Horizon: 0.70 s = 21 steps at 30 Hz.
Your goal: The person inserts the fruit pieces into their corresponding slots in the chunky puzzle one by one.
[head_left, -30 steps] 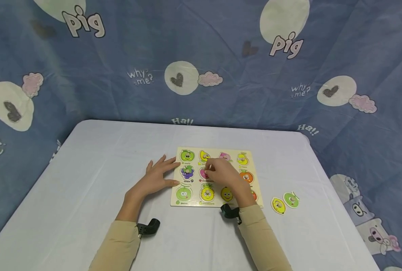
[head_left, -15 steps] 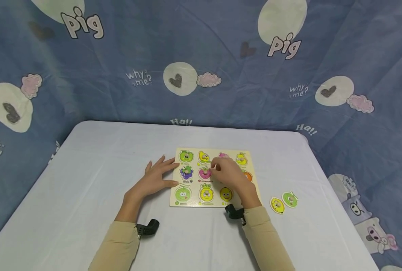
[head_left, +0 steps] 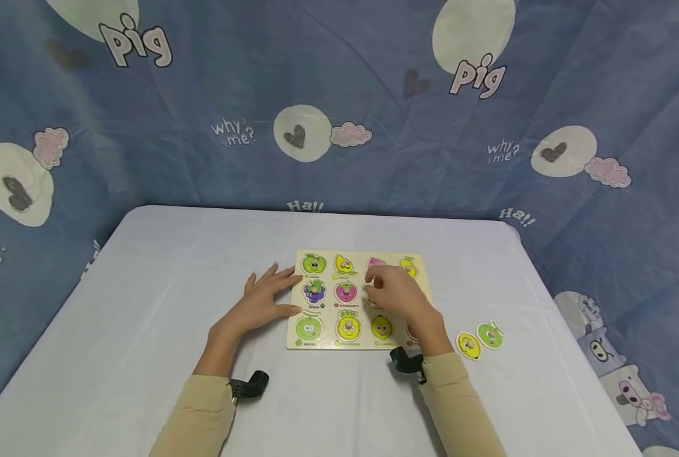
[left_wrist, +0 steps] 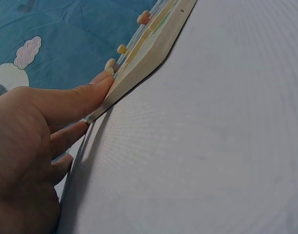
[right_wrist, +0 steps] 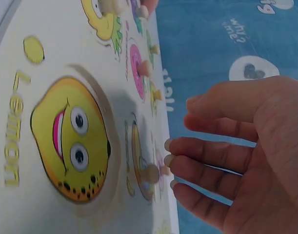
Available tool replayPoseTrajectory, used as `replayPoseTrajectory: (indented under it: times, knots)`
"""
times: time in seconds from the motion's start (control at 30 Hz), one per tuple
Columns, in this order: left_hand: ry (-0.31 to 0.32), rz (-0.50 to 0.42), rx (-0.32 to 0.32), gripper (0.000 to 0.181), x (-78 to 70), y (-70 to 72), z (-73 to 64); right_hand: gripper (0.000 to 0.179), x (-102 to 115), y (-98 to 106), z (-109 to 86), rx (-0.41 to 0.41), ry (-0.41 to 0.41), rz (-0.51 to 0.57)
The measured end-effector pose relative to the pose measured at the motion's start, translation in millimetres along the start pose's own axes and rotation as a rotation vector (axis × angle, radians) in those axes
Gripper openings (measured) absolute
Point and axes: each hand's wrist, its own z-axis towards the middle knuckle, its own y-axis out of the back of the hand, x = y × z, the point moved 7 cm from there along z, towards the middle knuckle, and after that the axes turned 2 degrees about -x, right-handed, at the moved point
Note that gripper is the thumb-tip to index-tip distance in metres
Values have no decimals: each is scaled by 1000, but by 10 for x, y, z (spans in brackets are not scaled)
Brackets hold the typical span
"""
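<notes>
A fruit knob puzzle board (head_left: 328, 330) lies on the white table. At its left edge rests my left hand (head_left: 262, 299), fingers spread and nearly straight; in the left wrist view the thumb (left_wrist: 92, 95) touches the edge. Over the board's right half hovers my right hand (head_left: 397, 293), fingers loosely bent with nothing between them. The right wrist view shows a gap between these fingertips and the knobs. Nearby are the strawberry piece (head_left: 346, 292) and a printed lemon recess (right_wrist: 73, 141) without a knob. My right hand hides several pieces.
On the table right of the board lie a lemon piece (head_left: 468, 346) and a green melon piece (head_left: 490, 336), side by side. A blue patterned cloth (head_left: 202, 171) hangs behind the table. Each wrist wears a small black camera (head_left: 250, 385).
My right hand has moved right, away from the strawberry piece, which is now fully visible. My left hand has stayed at the board's left edge.
</notes>
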Motion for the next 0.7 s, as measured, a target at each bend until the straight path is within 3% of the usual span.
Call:
replayPoseTrajectory:
  times: [0.7]
  knots:
    - [8, -13, -1, 75, -17, 20, -8, 9, -214, 77, -129, -4, -77, 10]
